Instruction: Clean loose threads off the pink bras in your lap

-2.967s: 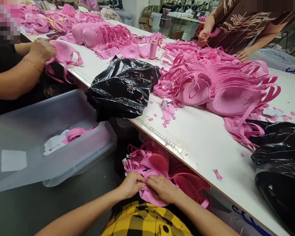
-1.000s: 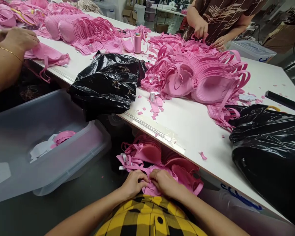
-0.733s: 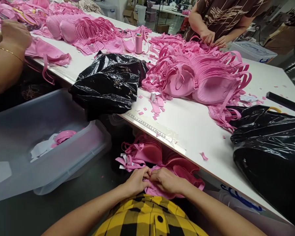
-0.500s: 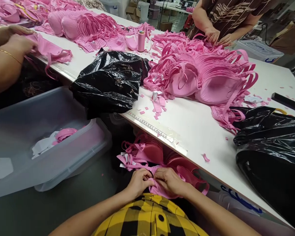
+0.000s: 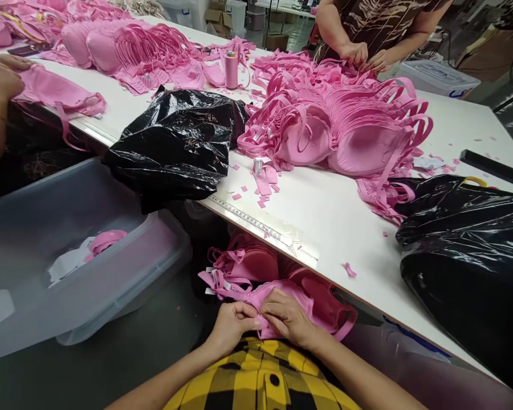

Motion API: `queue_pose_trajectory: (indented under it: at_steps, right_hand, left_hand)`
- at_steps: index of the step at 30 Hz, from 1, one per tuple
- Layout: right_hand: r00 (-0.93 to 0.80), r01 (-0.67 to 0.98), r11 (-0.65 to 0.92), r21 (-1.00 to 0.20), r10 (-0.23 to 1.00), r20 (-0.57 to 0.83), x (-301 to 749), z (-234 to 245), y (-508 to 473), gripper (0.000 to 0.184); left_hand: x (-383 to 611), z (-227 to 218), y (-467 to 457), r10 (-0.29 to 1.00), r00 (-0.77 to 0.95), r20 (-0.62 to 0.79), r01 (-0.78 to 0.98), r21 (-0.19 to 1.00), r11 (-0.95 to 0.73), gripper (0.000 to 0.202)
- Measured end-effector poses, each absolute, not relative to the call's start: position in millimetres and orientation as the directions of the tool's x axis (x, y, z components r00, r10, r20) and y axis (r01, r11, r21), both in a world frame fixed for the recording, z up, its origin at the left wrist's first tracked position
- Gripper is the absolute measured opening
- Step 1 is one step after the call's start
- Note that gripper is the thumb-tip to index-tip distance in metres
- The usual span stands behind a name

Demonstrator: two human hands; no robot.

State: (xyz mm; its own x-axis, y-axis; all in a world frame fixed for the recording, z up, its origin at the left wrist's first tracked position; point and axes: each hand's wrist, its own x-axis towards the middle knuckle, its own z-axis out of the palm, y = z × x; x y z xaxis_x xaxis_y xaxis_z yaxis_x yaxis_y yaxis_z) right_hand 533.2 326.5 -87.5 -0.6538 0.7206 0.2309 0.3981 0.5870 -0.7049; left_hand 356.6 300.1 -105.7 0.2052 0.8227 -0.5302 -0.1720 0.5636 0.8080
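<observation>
- As both my hands meet low in front of my checked shirt [image 5: 256, 378], the pink bra [image 5: 301, 299] sits btwn them, just below the table's nr edge.
- L hand [image 5: 234, 326]: thumb + fingers closed, pinching bra fabric.
- R hand [image 5: 288, 319]: fingers curled, gripping bra too, tips right beside the L ones.
- Exact bit btwn the tips hard to tell; fingers partly block it.
- Just behind: bra stack [image 5: 259, 265], partly under table [image 5: 337, 228].
- Measuring strip [image 5: 248, 218] along table edge, pink scraps [image 5: 265, 181] beyond.
- Black bag [image 5: 179, 142] to L, overhanging edge; 2nd bag [image 5: 470, 245] to R.
- Bra pile [image 5: 363, 151] btwn bags, further back; thread spool [image 5: 231, 71] upright nr it.
- Clear bin [image 5: 123, 302] at L w/ white papers [image 5: 70, 262].
- Co-worker's hands [image 5: 354, 54] at pile's far side; another co-worker's hand [image 5: 2, 77] far L.
</observation>
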Motion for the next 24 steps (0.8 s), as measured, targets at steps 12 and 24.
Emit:
queue_pose_trajectory:
  at_steps: [12, 24]
  right_hand:
    - [-0.439, 0.456, 0.373, -0.808, 0.884, 0.160, 538, -111, 304, 0.014]
    - [-0.210, 0.858, 0.172, -0.483, 0.977, -0.025, 531, -119, 269, 0.008]
  left_hand:
    - [364, -133, 304, 0.842, 0.208, -0.497, -0.060, 0.853, 0.519, 0.019]
    - [368, -131, 309, 0.842, 0.159, -0.516, -0.113, 0.837, 0.535, 0.023]
